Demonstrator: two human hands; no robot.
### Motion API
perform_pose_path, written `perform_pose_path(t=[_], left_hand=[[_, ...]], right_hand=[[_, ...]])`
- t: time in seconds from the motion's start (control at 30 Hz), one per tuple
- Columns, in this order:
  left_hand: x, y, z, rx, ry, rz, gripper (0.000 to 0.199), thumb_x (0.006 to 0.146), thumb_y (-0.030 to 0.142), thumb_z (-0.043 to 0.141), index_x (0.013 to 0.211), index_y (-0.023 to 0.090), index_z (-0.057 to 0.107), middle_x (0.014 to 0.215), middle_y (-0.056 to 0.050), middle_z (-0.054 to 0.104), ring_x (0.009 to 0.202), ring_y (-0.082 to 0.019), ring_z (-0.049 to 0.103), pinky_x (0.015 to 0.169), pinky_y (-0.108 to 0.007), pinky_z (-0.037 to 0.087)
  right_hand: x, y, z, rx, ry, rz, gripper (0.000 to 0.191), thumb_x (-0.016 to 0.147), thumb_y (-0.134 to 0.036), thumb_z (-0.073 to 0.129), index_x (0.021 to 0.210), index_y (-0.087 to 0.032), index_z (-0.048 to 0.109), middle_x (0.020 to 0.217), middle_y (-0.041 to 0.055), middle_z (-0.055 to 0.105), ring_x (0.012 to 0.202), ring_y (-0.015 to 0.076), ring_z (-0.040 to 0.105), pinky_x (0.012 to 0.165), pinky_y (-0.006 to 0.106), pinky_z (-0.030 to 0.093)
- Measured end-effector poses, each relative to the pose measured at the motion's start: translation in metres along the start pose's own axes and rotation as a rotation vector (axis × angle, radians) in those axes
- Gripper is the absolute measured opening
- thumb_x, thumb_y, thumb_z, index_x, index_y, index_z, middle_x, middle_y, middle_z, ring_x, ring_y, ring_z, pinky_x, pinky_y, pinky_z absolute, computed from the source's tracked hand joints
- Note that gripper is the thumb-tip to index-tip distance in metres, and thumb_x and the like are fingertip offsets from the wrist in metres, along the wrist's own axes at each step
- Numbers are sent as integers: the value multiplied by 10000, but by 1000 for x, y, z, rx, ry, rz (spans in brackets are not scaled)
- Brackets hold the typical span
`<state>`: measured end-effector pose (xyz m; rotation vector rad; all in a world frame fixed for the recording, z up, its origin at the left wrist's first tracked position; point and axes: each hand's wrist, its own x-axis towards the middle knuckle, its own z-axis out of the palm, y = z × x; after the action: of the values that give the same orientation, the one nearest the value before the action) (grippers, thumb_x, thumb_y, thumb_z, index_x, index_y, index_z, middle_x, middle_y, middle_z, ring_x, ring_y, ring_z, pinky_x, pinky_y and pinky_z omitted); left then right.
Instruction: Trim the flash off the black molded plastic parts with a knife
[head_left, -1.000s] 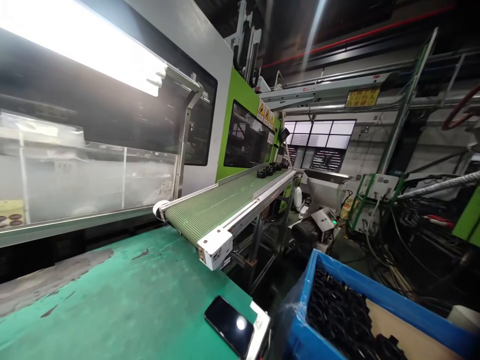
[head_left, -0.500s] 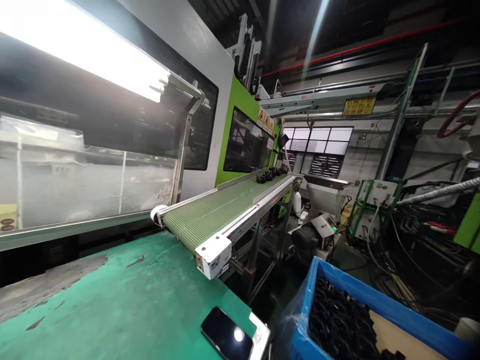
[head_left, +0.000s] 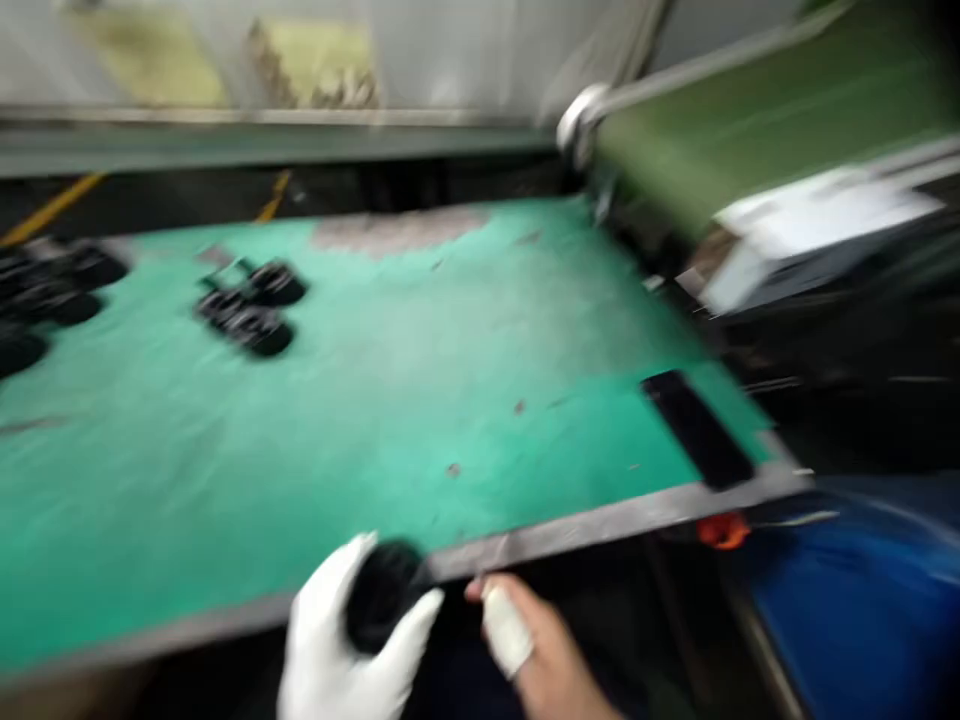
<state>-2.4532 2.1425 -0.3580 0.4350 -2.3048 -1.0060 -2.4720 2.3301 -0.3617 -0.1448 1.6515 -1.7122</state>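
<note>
Green tabletop (head_left: 420,380): near edge climbs rightward; right edge runs between far-right and near-right corners. Conveyor (head_left: 750,110): beyond far-right corner; its white end housing (head_left: 817,240) beside the right edge, markings too blurred to read. Blue bin (head_left: 855,590): below near-right corner. Left hand (head_left: 337,640), white-gloved: thumb and fingers curved around a round black part (head_left: 386,595), opened to its width, at the near edge; contact with tabletop cannot be told. Right hand (head_left: 540,640), bare with pale wrap (head_left: 508,632) on a digit: just right of the part, fingertips bunched narrow near the edge; contents cannot be told. Black part cluster (head_left: 45,285): far-left area. Smaller black group (head_left: 255,300): right of cluster, toward far edge. Dark phone (head_left: 701,430): near-right corner. Orange item (head_left: 724,530): just below that corner.
</note>
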Motion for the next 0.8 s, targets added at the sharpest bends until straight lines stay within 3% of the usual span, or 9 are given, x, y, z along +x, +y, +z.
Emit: perform_pose_path(t=[0.07,0.17,0.33,0.47,0.63,0.8], left_hand=[[-31,-12,-18,143,-57,-29,720,731,406,880,1357,245,561,1272,-105,633,1176,-320,624,1037,-492,532],[-51,-16,-22,157,-81,-21,842,737,347,886,1455,224,464,1356,-149,571,1239,-325,591,1075,-502,501],[-50,-10,-16,93,-59,-2,845,728,319,893,1451,197,473,1362,-167,562,1255,-321,578,1087,-500,488],[-49,-12,-17,93,-63,31,815,754,400,872,1445,210,485,1362,-159,564,1256,-323,590,1079,-511,499],[-47,-13,-18,122,-67,79,813,751,443,873,1436,219,498,1347,-149,588,1246,-326,609,1053,-523,519],[-44,-12,-15,140,-52,77,792,752,459,866,1423,248,502,1316,-122,603,1228,-325,627,1030,-523,532]], right_hand=[[6,27,3,21,-5,66,441,1004,-523,471,1259,-213,654,895,67,692,825,203,648,702,317,552],[10,42,4,-54,-58,57,392,1023,-468,462,1255,-233,673,838,36,666,782,180,615,728,300,515],[16,33,4,-52,-161,37,356,1038,-404,461,1285,-269,680,998,39,720,888,183,642,839,301,509],[24,34,5,-48,-173,36,360,1038,-391,465,1303,-276,680,1151,46,732,997,203,659,968,333,493],[28,36,6,-29,-210,38,349,1041,-385,456,1282,-290,690,1118,25,742,909,188,656,940,330,506],[34,38,8,-30,-201,30,345,1047,-385,432,1213,-268,711,1061,31,726,958,201,644,935,330,498]])
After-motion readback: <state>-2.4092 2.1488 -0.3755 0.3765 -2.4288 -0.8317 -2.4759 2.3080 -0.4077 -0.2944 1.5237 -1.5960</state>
